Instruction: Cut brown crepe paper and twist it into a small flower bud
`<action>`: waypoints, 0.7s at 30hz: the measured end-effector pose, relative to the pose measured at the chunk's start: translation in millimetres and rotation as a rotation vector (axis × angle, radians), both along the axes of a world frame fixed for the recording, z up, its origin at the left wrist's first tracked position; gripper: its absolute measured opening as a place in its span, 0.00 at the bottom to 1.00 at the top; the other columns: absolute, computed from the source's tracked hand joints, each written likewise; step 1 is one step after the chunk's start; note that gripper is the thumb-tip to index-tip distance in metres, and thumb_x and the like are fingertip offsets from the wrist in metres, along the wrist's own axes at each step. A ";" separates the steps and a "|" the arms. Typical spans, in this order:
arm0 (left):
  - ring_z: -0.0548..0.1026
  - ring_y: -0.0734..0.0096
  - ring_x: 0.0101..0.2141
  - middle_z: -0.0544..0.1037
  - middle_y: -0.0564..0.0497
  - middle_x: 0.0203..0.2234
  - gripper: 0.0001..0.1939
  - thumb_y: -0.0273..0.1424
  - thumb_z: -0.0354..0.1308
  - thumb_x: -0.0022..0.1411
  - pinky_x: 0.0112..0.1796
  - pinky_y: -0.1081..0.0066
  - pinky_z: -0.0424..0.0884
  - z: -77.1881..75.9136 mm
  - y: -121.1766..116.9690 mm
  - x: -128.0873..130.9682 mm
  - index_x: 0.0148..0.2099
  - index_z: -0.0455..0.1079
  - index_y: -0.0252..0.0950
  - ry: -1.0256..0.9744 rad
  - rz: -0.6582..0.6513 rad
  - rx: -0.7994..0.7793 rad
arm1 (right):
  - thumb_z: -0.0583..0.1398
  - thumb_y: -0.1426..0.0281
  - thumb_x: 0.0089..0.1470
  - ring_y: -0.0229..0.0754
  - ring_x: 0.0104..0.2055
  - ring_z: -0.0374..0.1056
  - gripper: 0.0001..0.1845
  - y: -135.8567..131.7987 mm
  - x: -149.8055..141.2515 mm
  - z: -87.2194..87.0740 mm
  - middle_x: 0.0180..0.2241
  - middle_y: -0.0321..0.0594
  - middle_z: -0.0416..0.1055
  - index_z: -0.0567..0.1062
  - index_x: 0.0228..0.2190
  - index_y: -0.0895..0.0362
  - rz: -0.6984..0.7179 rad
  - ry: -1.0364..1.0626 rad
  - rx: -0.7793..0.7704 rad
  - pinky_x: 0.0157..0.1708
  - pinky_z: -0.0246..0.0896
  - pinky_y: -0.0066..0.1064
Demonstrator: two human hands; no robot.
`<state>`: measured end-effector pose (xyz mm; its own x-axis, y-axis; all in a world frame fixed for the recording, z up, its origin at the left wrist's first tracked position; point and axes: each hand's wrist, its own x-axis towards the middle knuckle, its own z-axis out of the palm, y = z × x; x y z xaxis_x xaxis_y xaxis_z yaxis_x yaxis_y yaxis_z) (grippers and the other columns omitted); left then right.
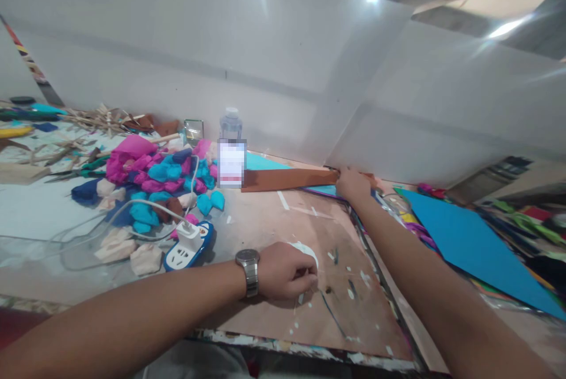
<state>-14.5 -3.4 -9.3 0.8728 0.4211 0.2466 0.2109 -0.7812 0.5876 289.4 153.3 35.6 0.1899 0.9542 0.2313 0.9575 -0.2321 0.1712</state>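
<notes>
My left hand (285, 271), with a metal watch (248, 270) on the wrist, is curled closed low over the paint-spotted board (322, 320). What its fingers hold, if anything, is hidden. Farther off, by the wall, my right hand (352, 184) is closed at the right end of a long brown sheet (292, 178), which looks like paper or foam. Light-blue sheets (267, 162) lie partly under the brown one. A clear bottle (230, 125) with a white cap stands near its left end, its lower part blurred out.
Bundles of pink and blue material (152, 167) are heaped to the left. A power strip (189, 246) with a plugged-in white cable sits before them. Pliers (77, 172) and wood strips (99, 119) lie farther left. A large blue sheet (480, 246) is at the right; a grey wall (274, 43) rises behind.
</notes>
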 end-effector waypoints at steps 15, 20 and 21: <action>0.76 0.68 0.30 0.80 0.51 0.28 0.13 0.39 0.55 0.70 0.33 0.71 0.66 -1.3 0.7 -0.9 0.40 0.77 0.39 -0.027 -0.006 -0.003 | 0.63 0.62 0.67 0.48 0.53 0.74 0.18 2.4 -103.6 -21.4 0.55 0.46 0.73 0.74 0.54 0.58 0.567 0.059 -0.167 0.52 0.74 0.48; 0.77 0.67 0.32 0.82 0.50 0.30 0.12 0.39 0.55 0.70 0.34 0.71 0.67 -0.9 0.4 -0.8 0.40 0.77 0.39 -0.020 -0.005 -0.003 | 0.63 0.62 0.67 0.51 0.56 0.72 0.21 9.4 -98.7 -18.8 0.59 0.48 0.71 0.72 0.57 0.57 0.620 0.110 -0.150 0.55 0.72 0.51; 0.77 0.67 0.32 0.82 0.50 0.30 0.12 0.39 0.55 0.70 0.34 0.71 0.67 -1.1 0.5 -0.7 0.40 0.77 0.39 -0.017 -0.007 -0.004 | 0.63 0.62 0.67 0.51 0.57 0.72 0.22 11.5 -97.2 -18.9 0.59 0.48 0.71 0.72 0.58 0.57 0.626 0.122 -0.153 0.55 0.72 0.51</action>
<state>-15.2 -2.9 -10.5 0.8713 0.4161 0.2600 0.1953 -0.7802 0.5942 192.2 164.8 16.7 -0.3956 0.9133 0.0965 0.9184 0.3936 0.0397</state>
